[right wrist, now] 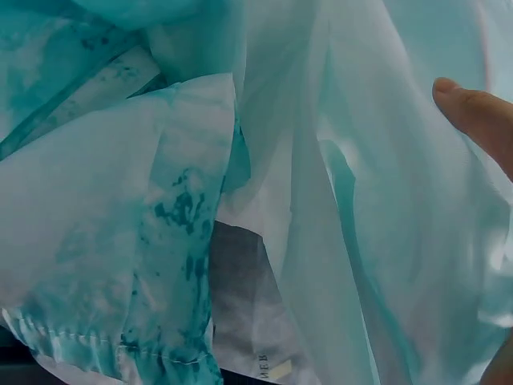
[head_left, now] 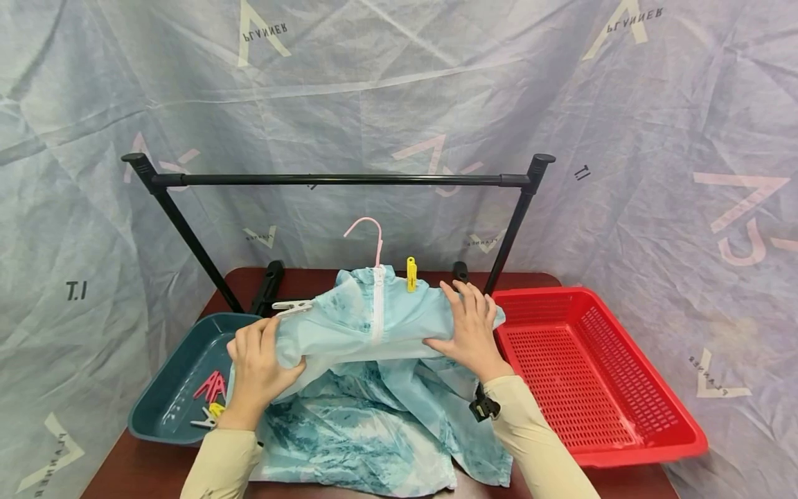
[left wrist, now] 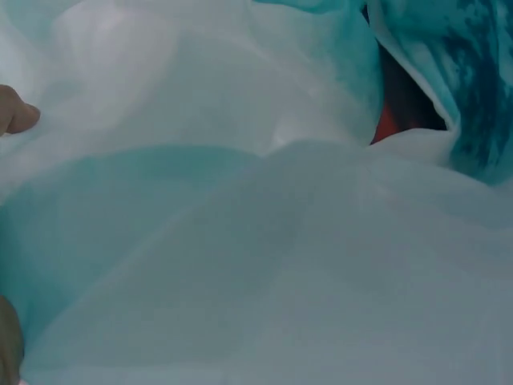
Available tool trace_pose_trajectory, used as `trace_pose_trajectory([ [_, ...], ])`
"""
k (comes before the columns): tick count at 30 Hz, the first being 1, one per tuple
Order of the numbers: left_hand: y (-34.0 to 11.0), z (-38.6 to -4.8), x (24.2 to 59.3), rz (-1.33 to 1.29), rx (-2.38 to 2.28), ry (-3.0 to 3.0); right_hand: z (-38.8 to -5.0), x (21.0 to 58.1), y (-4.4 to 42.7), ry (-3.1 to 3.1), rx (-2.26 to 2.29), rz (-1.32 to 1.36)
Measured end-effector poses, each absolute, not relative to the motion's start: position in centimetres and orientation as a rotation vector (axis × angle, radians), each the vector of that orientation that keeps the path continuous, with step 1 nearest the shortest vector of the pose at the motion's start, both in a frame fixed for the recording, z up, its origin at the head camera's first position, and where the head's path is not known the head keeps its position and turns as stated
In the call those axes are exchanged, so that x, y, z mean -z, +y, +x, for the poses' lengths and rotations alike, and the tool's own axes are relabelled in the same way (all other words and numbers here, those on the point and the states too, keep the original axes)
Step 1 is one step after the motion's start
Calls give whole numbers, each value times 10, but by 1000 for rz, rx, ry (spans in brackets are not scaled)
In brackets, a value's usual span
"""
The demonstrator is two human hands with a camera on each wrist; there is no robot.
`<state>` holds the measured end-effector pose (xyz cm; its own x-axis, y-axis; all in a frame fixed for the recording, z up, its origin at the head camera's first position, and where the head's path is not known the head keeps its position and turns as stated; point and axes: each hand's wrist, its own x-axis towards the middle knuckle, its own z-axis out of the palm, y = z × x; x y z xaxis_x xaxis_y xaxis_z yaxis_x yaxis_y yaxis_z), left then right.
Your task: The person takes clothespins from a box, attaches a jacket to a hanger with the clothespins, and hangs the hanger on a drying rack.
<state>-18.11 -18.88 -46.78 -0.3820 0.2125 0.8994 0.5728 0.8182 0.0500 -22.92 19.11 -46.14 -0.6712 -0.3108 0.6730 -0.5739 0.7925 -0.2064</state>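
A light blue tie-dye zip jacket (head_left: 386, 430) hangs on a pink hanger (head_left: 379, 242), its hook standing up above the collar and white zipper (head_left: 378, 305). My left hand (head_left: 258, 367) grips the jacket's left shoulder, my right hand (head_left: 470, 333) its right shoulder, each with the thumb below and fingers above. A yellow clothespin (head_left: 411, 274) is clipped near the collar on the right. On the left shoulder sits a white clothespin (head_left: 293, 305). Pale cloth fills the left wrist view; a thumb (right wrist: 473, 112) lies against it in the right wrist view.
Behind the jacket stands a black rack with a crossbar (head_left: 343, 179). At left, a blue basin (head_left: 165, 388) holds pink, yellow and white clothespins (head_left: 212, 388). A red perforated basket (head_left: 661, 388) is at right. All stand on a dark red table (head_left: 118, 471).
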Motion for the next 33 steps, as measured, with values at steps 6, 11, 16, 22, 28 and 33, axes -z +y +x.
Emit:
trace_pose_trajectory([
  [6, -184, -186, 471, -608, 431, -1924, -229, 462, 194, -2340, -533, 650],
  [11, -180, -187, 471, -609, 419, -1909, -228, 463, 197, -2318, -522, 656],
  [16, -178, -189, 472, -624, 410, -1914, -226, 465, 200, -2282, -506, 656],
  [22, -175, -191, 472, -628, 402, -1919, -226, 467, 203, -2253, -508, 659],
  [28, -173, -195, 474, -621, 393, -1928, -225, 470, 206, -2256, -509, 639],
  [33, -172, -199, 477, -613, 396, -1944, -224, 472, 208, -2237, -505, 633],
])
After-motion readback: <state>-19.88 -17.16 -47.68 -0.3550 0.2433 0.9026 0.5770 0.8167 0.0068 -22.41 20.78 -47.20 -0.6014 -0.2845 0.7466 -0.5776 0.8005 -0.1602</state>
